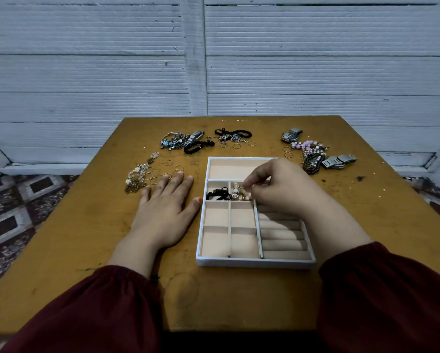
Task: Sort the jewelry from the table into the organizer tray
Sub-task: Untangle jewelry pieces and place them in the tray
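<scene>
Nearest the viewer, two dark red sleeves [106, 309] reach forward over a brown bench [86, 250]. A white tray [254, 262] with peach lining sits in the middle, and everything else is placed from it.

Just left of the tray, the left hand [162, 212] lies flat on the bench, its fingers [178, 179] straight and slightly spread, holding nothing.

The right hand [282, 189] hovers over the tray's right half. Its fingers [257, 180] are curled together and appear to pinch a bunch of beads [239, 194] sitting in the tray's middle cell, second row from the far end. Black ties [218, 194] fill the cell to the left.

To finish this step well, the beads should likely settle fully inside their cell before the pinch loosens, with no strand draped over a divider into the ties.

Beyond the tray's left side lie thin rings [173, 171]. Past its far right corner sit watches [338, 161]. More jewelry waits unsorted behind the tray.
</scene>
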The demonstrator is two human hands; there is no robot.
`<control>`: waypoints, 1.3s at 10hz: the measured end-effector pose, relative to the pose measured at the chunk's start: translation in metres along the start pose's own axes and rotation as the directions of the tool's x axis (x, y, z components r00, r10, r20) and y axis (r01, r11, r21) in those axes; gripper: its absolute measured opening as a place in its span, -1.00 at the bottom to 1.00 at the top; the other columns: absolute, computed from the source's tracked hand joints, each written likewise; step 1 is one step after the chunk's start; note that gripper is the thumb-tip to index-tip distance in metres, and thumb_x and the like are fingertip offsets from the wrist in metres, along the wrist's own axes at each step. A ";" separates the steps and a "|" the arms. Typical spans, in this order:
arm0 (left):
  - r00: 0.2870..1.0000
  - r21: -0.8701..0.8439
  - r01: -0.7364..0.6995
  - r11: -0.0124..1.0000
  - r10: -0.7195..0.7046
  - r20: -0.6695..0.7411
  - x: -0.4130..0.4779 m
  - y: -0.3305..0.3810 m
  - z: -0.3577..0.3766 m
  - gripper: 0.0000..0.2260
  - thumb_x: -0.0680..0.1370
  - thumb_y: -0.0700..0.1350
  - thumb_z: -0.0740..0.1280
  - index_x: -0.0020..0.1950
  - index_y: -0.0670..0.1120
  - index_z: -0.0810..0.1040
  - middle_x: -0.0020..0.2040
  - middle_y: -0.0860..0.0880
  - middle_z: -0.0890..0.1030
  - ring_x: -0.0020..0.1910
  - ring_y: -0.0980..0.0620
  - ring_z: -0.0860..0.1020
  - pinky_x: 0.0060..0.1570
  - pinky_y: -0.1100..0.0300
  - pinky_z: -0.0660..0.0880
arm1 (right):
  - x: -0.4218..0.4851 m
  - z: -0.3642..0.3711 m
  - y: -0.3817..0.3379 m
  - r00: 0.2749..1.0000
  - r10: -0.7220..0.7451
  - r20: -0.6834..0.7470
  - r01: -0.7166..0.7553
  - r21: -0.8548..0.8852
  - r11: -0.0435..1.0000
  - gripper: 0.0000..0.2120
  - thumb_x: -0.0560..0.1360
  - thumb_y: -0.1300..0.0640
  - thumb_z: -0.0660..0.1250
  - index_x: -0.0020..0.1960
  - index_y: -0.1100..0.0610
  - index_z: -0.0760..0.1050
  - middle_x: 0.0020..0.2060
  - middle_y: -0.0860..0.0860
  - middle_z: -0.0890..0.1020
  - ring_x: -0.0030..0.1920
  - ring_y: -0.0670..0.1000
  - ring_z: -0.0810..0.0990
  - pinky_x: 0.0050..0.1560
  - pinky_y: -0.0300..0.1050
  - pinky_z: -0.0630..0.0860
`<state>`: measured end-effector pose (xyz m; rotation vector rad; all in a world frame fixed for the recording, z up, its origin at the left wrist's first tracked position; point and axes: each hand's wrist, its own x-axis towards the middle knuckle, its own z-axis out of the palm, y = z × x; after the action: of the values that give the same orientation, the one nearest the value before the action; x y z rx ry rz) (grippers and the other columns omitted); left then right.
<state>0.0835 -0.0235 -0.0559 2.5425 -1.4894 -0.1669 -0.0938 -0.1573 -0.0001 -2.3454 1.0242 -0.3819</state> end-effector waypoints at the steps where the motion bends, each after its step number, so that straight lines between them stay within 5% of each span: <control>1: 1.000 -0.003 -0.001 1.000 0.001 -0.003 0.000 0.000 0.001 -0.48 0.61 0.23 -0.07 0.56 0.16 -0.05 0.57 0.13 -0.08 0.54 0.07 -0.13 0.48 -0.05 -0.16 | 0.000 0.001 0.001 1.000 0.014 0.015 -0.014 -0.024 1.000 -0.97 0.40 0.07 0.43 -0.18 -0.01 0.66 -0.33 -0.12 0.64 -0.20 -0.07 0.60 -0.16 -0.19 0.50; 3: 1.000 -0.002 0.001 1.000 -0.001 -0.004 0.000 0.000 0.001 -0.47 0.60 0.23 -0.07 0.56 0.16 -0.04 0.57 0.13 -0.07 0.54 0.08 -0.12 0.48 -0.04 -0.16 | 0.001 0.010 -0.004 0.998 0.047 -0.050 -0.050 -0.066 0.997 -0.96 0.37 0.07 0.43 -0.25 -0.01 0.59 -0.39 -0.13 0.54 -0.25 -0.07 0.55 -0.30 -0.20 0.38; 7: 1.000 0.000 0.000 1.000 0.000 -0.012 0.000 -0.001 0.001 -0.47 0.60 0.23 -0.07 0.56 0.16 -0.03 0.57 0.13 -0.07 0.54 0.08 -0.12 0.47 -0.05 -0.16 | -0.001 0.016 -0.007 0.996 -0.057 -0.068 0.054 -0.035 0.998 -0.86 0.46 0.11 0.32 -0.12 -0.07 0.65 -0.03 -0.03 0.45 -0.02 -0.03 0.50 0.00 -0.10 0.49; 10: 0.995 -0.199 -0.031 0.980 0.013 -0.094 -0.005 0.002 -0.001 -0.55 0.64 0.15 -0.06 0.53 0.14 0.16 0.55 0.11 0.10 0.54 0.10 -0.04 0.48 -0.05 -0.15 | -0.021 0.013 0.003 0.985 -0.077 -0.157 0.083 0.030 0.996 -0.94 0.43 0.10 0.36 -0.20 -0.05 0.55 -0.17 -0.07 0.50 -0.15 -0.09 0.49 -0.17 -0.15 0.39; 12: 0.943 -0.273 -0.188 0.944 0.096 -0.317 -0.007 0.004 -0.005 -0.70 0.60 0.07 0.15 0.30 0.09 0.47 0.43 0.09 0.37 0.49 0.05 0.17 0.44 -0.05 0.01 | -0.029 0.014 -0.001 0.986 -0.088 -0.143 0.069 -0.131 0.989 -0.97 0.43 0.05 0.38 -0.18 -0.07 0.59 -0.17 -0.10 0.42 -0.04 -0.02 0.47 -0.13 -0.15 0.34; 13: 0.897 -0.302 -0.298 0.906 0.158 -0.412 -0.010 0.009 -0.011 -0.69 0.45 0.19 0.16 0.02 0.10 0.59 0.31 0.11 0.47 0.41 0.03 0.30 0.36 -0.07 0.12 | -0.028 0.015 -0.003 0.985 -0.080 -0.152 0.049 -0.196 0.979 -0.95 0.41 0.06 0.37 -0.19 -0.06 0.61 -0.23 -0.13 0.36 0.00 0.03 0.49 -0.13 -0.15 0.33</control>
<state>0.0728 -0.0181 -0.0431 1.9536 -1.4362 0.0816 -0.1036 -0.1296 -0.0113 -2.5590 1.1040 -0.5235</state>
